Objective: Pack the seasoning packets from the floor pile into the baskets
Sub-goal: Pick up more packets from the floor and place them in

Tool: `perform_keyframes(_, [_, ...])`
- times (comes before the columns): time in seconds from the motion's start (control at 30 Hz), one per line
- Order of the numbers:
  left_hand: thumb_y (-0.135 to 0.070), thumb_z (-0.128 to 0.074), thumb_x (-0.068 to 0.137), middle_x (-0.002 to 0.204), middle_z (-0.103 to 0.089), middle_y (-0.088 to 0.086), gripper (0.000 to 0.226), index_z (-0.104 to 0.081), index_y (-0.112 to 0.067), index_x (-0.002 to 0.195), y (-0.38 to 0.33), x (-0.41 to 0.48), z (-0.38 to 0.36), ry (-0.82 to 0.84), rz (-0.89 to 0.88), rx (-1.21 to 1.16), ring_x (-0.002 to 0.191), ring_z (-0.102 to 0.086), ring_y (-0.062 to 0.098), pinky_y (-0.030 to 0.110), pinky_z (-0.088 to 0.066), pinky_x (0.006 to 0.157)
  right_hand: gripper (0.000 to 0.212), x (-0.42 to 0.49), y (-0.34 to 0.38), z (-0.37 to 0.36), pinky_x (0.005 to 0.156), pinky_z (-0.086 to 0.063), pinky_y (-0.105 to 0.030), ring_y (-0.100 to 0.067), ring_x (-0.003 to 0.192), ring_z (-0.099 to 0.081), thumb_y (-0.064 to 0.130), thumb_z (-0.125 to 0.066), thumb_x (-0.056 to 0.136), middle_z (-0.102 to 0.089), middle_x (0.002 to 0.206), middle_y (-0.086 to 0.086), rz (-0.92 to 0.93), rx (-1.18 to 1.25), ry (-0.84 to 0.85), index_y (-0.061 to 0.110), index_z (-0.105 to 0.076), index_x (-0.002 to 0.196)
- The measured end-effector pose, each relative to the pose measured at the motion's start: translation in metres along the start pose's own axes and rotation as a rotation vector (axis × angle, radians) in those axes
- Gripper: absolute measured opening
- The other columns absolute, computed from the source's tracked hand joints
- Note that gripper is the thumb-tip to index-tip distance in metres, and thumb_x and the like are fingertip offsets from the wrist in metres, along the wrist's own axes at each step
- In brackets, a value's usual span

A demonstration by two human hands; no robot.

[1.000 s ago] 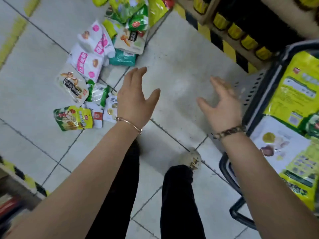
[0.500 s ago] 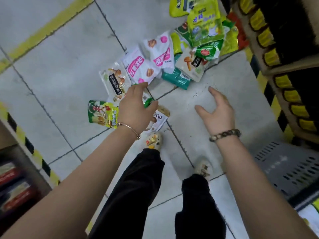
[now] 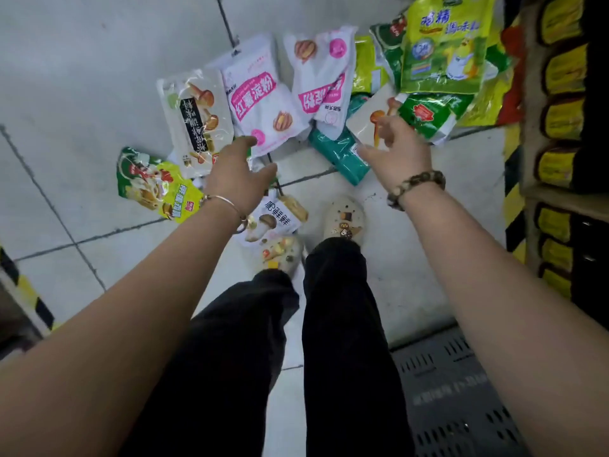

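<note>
Both hands are stretched out, fingers spread and holding nothing, over the seasoning packets [image 3: 323,77] strewn on the tiled floor [image 3: 82,77] in the upper centre of the frame. The left hand [image 3: 235,174] hovers at the lower edges of a white mushroom packet [image 3: 194,120] and a pink-and-white packet [image 3: 260,103]. The right hand [image 3: 397,153] hangs over a teal packet [image 3: 339,153] and a beige packet [image 3: 369,123]. A small packet [image 3: 273,222] lies below the left wrist, beside the person's shoes [image 3: 344,217]. A grey slotted basket [image 3: 461,390] sits at lower right.
</note>
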State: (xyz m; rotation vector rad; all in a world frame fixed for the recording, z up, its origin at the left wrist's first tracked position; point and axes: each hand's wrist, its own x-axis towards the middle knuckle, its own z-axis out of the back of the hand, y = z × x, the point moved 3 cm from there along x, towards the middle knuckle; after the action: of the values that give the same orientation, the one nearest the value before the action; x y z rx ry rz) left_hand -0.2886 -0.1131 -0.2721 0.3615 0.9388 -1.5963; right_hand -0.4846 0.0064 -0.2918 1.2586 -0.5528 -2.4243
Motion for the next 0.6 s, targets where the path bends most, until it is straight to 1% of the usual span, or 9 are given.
perform_keyframes(0.13, [-0.029, -0.060, 0.087, 0.135, -0.049, 0.008, 0.052, -0.044, -0.016, 0.134, 0.017, 0.047, -0.023, -0.002, 0.067, -0.030, 0.120, -0.049, 0.024, 0.028, -0.037, 0.094, 0.054, 0.057, 0.001, -0.024, 0.091, -0.041, -0.026, -0.017, 0.112, -0.053, 0.031, -0.065, 0.082, -0.055, 0.126, -0.003, 0.010, -0.064, 0.060, 0.018, -0.048, 0.132])
perform_keyframes(0.27, [-0.031, -0.060, 0.087, 0.136, -0.048, 0.011, 0.056, -0.042, -0.013, 0.137, 0.032, 0.103, -0.057, 0.053, 0.061, -0.009, 0.123, -0.047, 0.027, 0.029, -0.036, 0.098, 0.056, 0.118, -0.009, -0.050, 0.086, -0.037, -0.018, -0.015, 0.113, -0.052, 0.032, -0.065, 0.082, -0.056, 0.127, -0.002, -0.035, -0.095, 0.045, 0.017, -0.047, 0.133])
perform_keyframes(0.37, [-0.033, -0.061, 0.086, 0.137, -0.046, 0.012, 0.058, -0.042, -0.013, 0.137, 0.047, 0.143, -0.077, 0.029, 0.096, -0.024, 0.124, -0.046, 0.027, 0.029, -0.037, 0.099, 0.056, 0.160, -0.016, -0.073, 0.094, -0.039, -0.022, -0.019, 0.118, -0.051, 0.034, -0.064, 0.081, -0.054, 0.130, -0.003, -0.083, -0.124, 0.065, 0.016, -0.048, 0.132])
perform_keyframes(0.4, [-0.033, -0.061, 0.086, 0.138, -0.046, 0.012, 0.058, -0.042, -0.013, 0.137, 0.052, 0.154, -0.083, 0.010, 0.121, -0.042, 0.124, -0.046, 0.026, 0.029, -0.037, 0.100, 0.056, 0.171, -0.020, -0.079, 0.093, -0.039, -0.022, -0.019, 0.118, -0.050, 0.033, -0.064, 0.082, -0.053, 0.131, -0.004, -0.099, -0.124, 0.048, 0.015, -0.047, 0.132])
perform_keyframes(0.47, [-0.033, -0.062, 0.086, 0.137, -0.046, 0.013, 0.059, -0.042, -0.011, 0.136, 0.062, 0.173, -0.093, -0.014, 0.189, -0.092, 0.122, -0.048, 0.026, 0.029, -0.039, 0.101, 0.053, 0.188, -0.027, -0.089, 0.089, -0.039, -0.022, -0.020, 0.115, -0.050, 0.029, -0.063, 0.084, -0.051, 0.129, -0.006, -0.157, -0.103, -0.001, 0.014, -0.044, 0.131])
perform_keyframes(0.53, [-0.032, -0.064, 0.085, 0.135, -0.044, 0.013, 0.057, -0.043, -0.010, 0.134, 0.069, 0.186, -0.101, -0.043, 0.248, -0.132, 0.119, -0.049, 0.028, 0.031, -0.040, 0.101, 0.052, 0.203, -0.027, -0.093, 0.091, -0.043, -0.025, -0.022, 0.113, -0.053, 0.027, -0.061, 0.084, -0.052, 0.126, -0.007, -0.214, -0.032, -0.071, 0.013, -0.043, 0.130])
perform_keyframes(0.6, [-0.030, -0.064, 0.085, 0.133, -0.042, 0.013, 0.056, -0.039, -0.012, 0.131, 0.074, 0.197, -0.103, -0.101, 0.337, -0.237, 0.117, -0.050, 0.029, 0.034, -0.042, 0.100, 0.056, 0.214, -0.023, -0.095, 0.087, -0.045, -0.024, -0.022, 0.116, -0.052, 0.024, -0.062, 0.084, -0.049, 0.131, -0.008, -0.271, 0.069, -0.041, 0.011, -0.040, 0.133])
